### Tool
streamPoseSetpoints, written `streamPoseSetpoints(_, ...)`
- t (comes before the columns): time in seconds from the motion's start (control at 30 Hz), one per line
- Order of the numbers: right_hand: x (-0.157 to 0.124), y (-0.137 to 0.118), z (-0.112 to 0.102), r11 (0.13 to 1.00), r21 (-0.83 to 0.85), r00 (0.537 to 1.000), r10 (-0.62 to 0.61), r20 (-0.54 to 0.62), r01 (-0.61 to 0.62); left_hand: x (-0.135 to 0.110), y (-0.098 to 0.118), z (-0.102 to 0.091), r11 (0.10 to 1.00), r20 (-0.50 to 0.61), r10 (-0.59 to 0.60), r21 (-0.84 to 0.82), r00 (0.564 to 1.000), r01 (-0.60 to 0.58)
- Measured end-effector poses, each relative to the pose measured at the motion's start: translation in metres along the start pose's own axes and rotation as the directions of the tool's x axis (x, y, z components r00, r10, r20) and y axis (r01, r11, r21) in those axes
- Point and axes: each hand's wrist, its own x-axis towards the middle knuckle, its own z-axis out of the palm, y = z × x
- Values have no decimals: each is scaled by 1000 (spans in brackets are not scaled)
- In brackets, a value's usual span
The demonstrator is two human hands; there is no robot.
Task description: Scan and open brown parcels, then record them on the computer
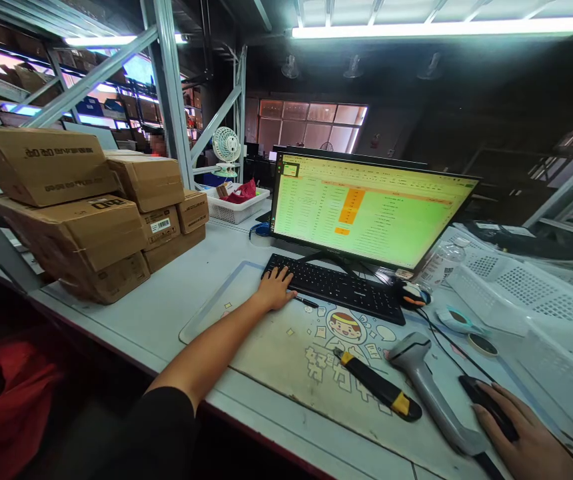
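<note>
My left hand (274, 291) rests with spread fingers on the left end of a black keyboard (351, 292). A dark pen (306, 302) lies just right of that hand. At the lower right, my right hand (529, 427) is curved over a black computer mouse (491, 408). Left of the mouse lies a grey barcode scanner (429, 387), and beside it a black and yellow utility knife (379, 385). Both lie on a printed desk mat (276, 357). Behind the keyboard, a monitor (306, 213) displays a spreadsheet with some orange cells.
Cardboard boxes (81, 227) are stacked at the left. White plastic baskets (541, 293) stand at the right, near a clear bottle (441, 261) and a tape roll (482, 345). A white basket (236, 210) holding red material sits behind, below a fan (226, 145).
</note>
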Motion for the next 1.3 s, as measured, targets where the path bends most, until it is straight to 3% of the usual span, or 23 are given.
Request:
streamPoseSetpoints(0.27,-3,7,2,992,-91,996,-90,2,90,3,-3,6,1000,-9,-1,29,1000,1)
streamPoseSetpoints(0.5,-13,4,3,980,-197,996,-55,-64,41,4,-4,8,998,-16,11,62,1000,-10)
streamPoseSetpoints(0.8,-14,0,1,980,-184,993,-96,-73,81,6,-5,10,994,-14,3,108,1000,-1)
streamPoseSetpoints(1.1,-16,0,3,977,-210,995,-44,-90,24,3,-3,7,993,-10,2,122,1000,-1)
streamPoseSetpoints(1.3,-16,2,4,979,-199,994,-67,-89,48,3,-3,7,993,-15,3,114,1000,-1)
